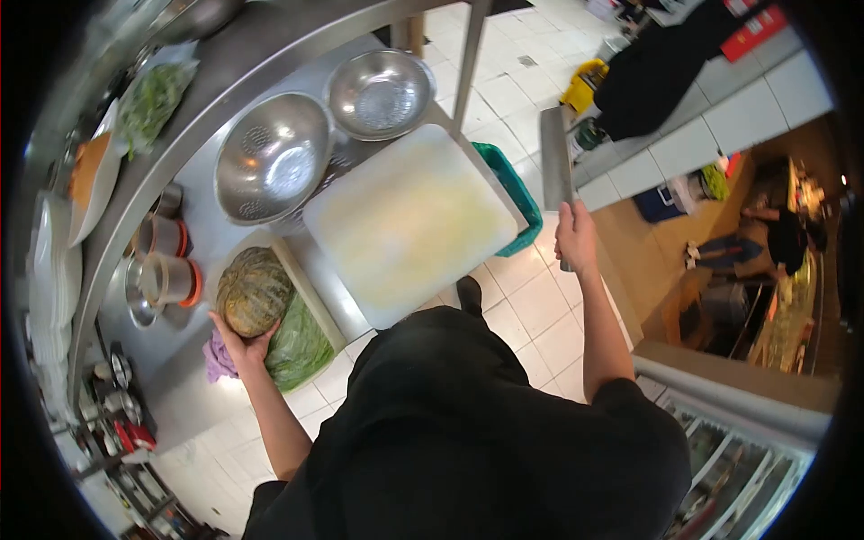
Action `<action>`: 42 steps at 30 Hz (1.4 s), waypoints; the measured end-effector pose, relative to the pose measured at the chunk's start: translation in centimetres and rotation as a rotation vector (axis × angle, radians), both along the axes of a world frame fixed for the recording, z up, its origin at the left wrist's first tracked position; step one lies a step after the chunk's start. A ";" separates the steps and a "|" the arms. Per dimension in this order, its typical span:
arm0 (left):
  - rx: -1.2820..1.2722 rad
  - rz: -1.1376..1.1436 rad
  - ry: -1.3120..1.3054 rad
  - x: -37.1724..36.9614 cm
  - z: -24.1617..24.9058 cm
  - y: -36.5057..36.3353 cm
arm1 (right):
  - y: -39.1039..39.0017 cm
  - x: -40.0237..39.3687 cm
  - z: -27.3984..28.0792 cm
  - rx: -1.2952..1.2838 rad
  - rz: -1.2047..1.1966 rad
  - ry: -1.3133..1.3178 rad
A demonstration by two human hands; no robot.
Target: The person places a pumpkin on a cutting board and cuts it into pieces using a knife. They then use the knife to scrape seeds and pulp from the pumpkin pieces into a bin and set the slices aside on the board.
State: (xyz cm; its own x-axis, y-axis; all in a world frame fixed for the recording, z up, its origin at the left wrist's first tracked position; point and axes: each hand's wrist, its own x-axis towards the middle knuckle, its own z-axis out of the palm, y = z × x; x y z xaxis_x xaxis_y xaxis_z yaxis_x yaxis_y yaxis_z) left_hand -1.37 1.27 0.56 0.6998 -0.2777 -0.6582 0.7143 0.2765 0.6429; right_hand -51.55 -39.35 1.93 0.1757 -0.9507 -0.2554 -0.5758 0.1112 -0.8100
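Head view: the left hand curves round the near end of the pumpkin, thumb and fingers parted by its ribbed body. Handling it well probably means getting the palm well beneath the weight, since a round, hard rind could roll off a fingertip hold. The right hand is closed around the handle of the cleaver, out to the side with the blade pointing away from the body; keeping it well apart from the left forearm seems the safe way to work one-handed.

The pumpkin lies directly against the left hand, just beyond its palm, within the outline of a shallow tray; whether it rests on the bottom or is slightly raised, I cannot tell. Bagged greens sit beside it on the near side, and a purple cloth lies just left of the wrist. Farther out, the white cutting board sits right of the tray, with two steel bowls beyond on the surface.
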 end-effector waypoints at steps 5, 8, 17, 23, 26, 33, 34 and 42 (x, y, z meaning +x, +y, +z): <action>-0.030 -0.003 0.020 0.1 -1.0 0.3 | 4.8 4.1 -1.7 -0.118 0.014 -0.303; -0.044 0.005 0.008 -1.0 -0.2 -0.3 | 7.6 6.0 -1.7 0.088 0.285 -0.152; -0.121 0.167 -0.203 -3.0 -0.4 0.6 | 5.9 0.0 -5.0 0.327 0.400 0.086; -0.255 0.211 -0.239 -3.3 -0.4 2.6 | 2.9 0.2 -1.5 -0.117 -0.065 0.131; -0.319 0.171 -0.320 -3.1 -0.1 2.6 | 4.7 1.1 -2.0 -0.143 -0.008 -0.244; -0.345 0.092 -0.482 -8.6 -0.4 -0.8 | 3.5 0.2 -2.2 0.468 0.654 -0.048; -0.340 0.046 -0.452 -10.2 0.2 -1.9 | 2.5 -0.8 -2.5 0.505 0.656 -0.058; -0.144 -0.232 -0.304 -18.1 -5.2 -12.4 | -9.1 -7.4 -2.4 -0.175 0.212 -0.007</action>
State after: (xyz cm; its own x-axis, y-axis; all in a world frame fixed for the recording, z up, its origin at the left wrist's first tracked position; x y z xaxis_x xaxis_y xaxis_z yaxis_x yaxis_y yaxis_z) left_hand -19.43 -11.12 -4.68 0.7642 -0.5257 -0.3737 0.5518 0.2328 0.8008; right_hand -58.90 -48.42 -0.48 0.3763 -0.9223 -0.0883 -0.5655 -0.1531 -0.8104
